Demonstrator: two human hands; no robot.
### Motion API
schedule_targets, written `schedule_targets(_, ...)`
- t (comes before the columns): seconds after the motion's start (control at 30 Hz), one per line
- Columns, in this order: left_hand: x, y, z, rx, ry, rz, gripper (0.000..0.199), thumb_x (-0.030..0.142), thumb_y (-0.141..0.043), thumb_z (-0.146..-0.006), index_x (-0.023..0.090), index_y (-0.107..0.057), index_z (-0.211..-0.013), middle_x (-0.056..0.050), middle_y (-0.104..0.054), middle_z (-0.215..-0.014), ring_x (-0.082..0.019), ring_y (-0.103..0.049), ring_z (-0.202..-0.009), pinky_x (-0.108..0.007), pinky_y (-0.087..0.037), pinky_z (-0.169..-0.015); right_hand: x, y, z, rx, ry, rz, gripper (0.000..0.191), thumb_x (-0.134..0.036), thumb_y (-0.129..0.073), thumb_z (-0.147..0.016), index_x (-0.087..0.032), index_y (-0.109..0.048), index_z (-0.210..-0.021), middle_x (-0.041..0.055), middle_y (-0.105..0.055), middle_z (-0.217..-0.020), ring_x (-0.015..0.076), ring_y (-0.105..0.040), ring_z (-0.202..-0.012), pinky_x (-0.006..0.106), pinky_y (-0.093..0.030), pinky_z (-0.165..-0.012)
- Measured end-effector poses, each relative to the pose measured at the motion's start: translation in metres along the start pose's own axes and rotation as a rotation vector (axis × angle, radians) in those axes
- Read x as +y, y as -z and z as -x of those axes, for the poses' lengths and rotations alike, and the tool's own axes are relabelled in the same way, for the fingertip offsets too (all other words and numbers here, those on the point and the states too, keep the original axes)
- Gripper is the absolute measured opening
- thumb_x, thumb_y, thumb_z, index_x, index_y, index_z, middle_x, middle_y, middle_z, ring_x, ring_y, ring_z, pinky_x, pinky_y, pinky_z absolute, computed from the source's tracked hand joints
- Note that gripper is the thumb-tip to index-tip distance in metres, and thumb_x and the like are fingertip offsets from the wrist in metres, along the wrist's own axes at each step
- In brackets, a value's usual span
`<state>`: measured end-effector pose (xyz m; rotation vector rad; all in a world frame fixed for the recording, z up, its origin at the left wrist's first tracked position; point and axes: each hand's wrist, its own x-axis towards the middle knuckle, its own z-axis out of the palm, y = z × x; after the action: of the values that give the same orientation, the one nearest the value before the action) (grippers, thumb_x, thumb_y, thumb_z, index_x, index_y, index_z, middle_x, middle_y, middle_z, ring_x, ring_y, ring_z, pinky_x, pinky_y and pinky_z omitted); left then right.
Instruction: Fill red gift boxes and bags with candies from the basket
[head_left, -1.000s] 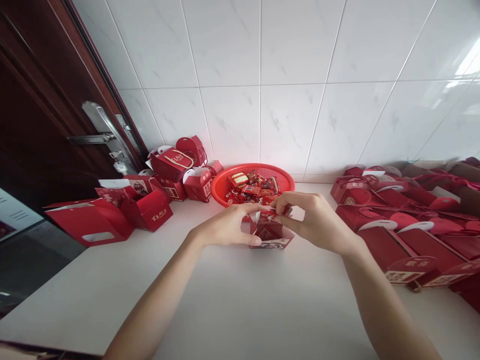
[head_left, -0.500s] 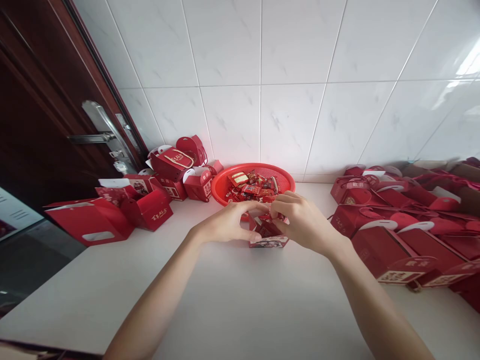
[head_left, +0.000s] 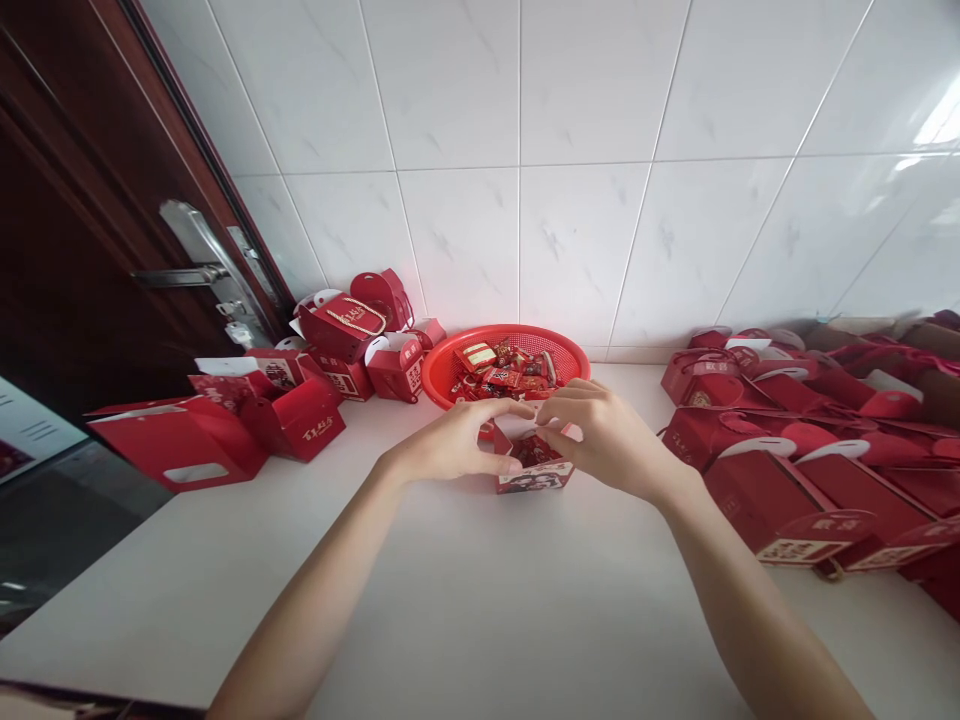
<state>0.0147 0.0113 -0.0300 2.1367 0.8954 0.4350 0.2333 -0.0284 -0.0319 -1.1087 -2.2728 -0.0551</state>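
Note:
A small open red gift box [head_left: 534, 478] with a printed front stands on the white table, wrapped red candies [head_left: 534, 450] inside it. My left hand [head_left: 450, 442] is curved round the box's left side, thumb at the front and fingers along the back rim. Over the box's right side, my right hand [head_left: 600, 430] has its fingers bent and closed at the back top edge, close to my left fingertips. The box's back flap shows pale between my hands. Part of the box is hidden by my right hand.
Behind the box stands a red plastic basket [head_left: 506, 335] of wrapped candies, against the tiled wall. Several red gift boxes [head_left: 292, 420] are grouped at the left. Many more red boxes [head_left: 780, 490] crowd the right side. A dark door [head_left: 67, 200] is at far left.
My right hand has drawn up and slightly back from inside the box to its back top edge. The box has tilted or turned a little; my left hand stays on it.

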Motion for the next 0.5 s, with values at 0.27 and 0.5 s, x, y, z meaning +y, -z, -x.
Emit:
schedule_targets(0.27,-0.012,0.003,-0.005,0.175,-0.056,-0.066,0.047,0.036,-0.070,-0.084,0.023,-0.068,-0.129,-0.006,-0.067,-0.136,-0.030,-0.060,-0.129,-0.041,-0.049,-0.106,0.023,0.029,0.006,0.140,-0.195,-0.263,0.014,-0.032,-0.064,-0.091,-0.021,-0.072,-0.088,0.0043,-0.076,-0.092,0.0210,-0.070,-0.084,0.031,-0.052,-0.074)
schedule_targets(0.5,-0.003,0.025,0.004,0.557,-0.183,0.115,0.037,0.041,-0.074,-0.078,0.018,-0.079,-0.107,-0.010,-0.076,-0.117,-0.031,-0.069,-0.114,-0.040,-0.056,-0.098,0.031,0.022,0.004,0.230,-0.187,-0.532,0.042,-0.052,-0.065,-0.090,-0.022,-0.064,-0.120,0.0095,-0.073,-0.115,0.0246,-0.070,-0.101,0.038,-0.057,-0.087)
